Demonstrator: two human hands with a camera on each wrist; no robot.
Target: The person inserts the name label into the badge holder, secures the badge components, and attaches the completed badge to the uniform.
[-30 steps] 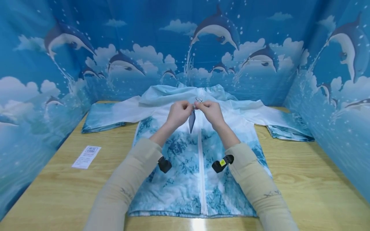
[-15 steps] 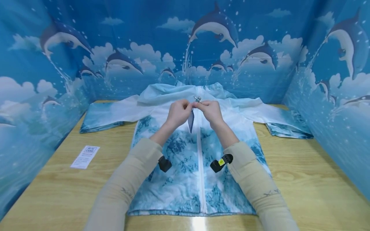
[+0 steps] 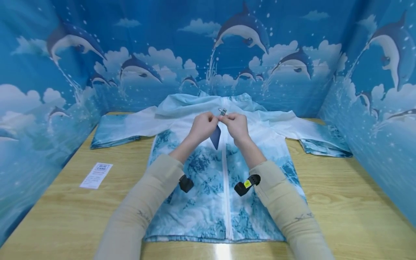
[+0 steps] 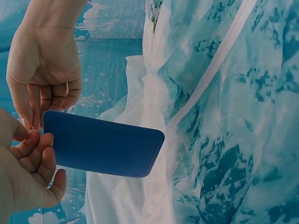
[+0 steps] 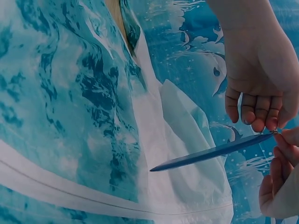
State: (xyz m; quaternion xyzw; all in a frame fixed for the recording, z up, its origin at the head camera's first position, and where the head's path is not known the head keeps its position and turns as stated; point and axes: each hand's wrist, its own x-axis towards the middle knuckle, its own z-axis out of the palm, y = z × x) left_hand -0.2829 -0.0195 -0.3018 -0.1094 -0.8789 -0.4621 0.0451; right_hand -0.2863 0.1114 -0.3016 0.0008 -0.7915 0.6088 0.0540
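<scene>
Both hands meet over the upper chest of a jacket, holding a keychain with a flat dark blue tag (image 4: 103, 144) that has rounded corners. My left hand (image 3: 204, 126) pinches it near the tag's top end. Beside it, my right hand (image 3: 237, 126) pinches the small metal link between thumb and fingers, and a silver clasp (image 3: 222, 112) sticks up above those fingertips. The tag hangs below the fingers, edge-on in the right wrist view. The link is mostly hidden by fingertips. A white and teal zip-up jacket (image 3: 201, 202) lies spread front up beneath the hands.
The jacket's sleeves (image 3: 113, 130) reach out to both sides, their ends folded. A white printed card (image 3: 96, 176) lies at the left on the wooden table (image 3: 351, 206). Blue dolphin-print curtains (image 3: 182, 39) enclose the back and sides.
The blue tag has turned to show more of its broad face. The silver clasp now stands above the right fingertips, more upright than a second ago. Both hands stay nearly in place.
</scene>
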